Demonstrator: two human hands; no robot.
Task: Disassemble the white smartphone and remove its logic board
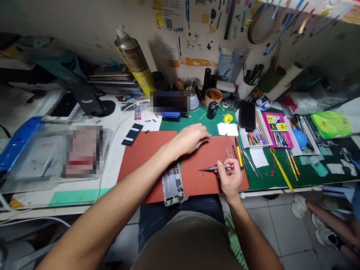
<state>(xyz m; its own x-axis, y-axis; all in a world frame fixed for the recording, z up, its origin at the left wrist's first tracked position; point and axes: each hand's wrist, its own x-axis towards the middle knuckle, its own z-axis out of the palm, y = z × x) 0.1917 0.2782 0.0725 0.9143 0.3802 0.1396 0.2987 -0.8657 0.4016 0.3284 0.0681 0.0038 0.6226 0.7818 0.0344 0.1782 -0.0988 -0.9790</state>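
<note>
My right hand (231,179) grips a precision screwdriver (209,168) with a grey shaft and red end, its tip pointing left above the red-brown mat (202,183). My left hand (194,138) reaches across to the mat's far edge. Its fingers are curled together, and what the fingertips hold, if anything, is too small to name. An opened phone (173,185), its inner parts exposed, lies under my left forearm and sticks out over the mat's near edge; the forearm hides its top.
Tweezers (253,164) and a yellow-handled tool (239,153) lie right of the mat. Behind are white paper (227,129), a dark bottle (212,110) and a black phone (247,115) on a tool box. A spray can (135,62) stands back left. Another person's legs (329,217) show at right.
</note>
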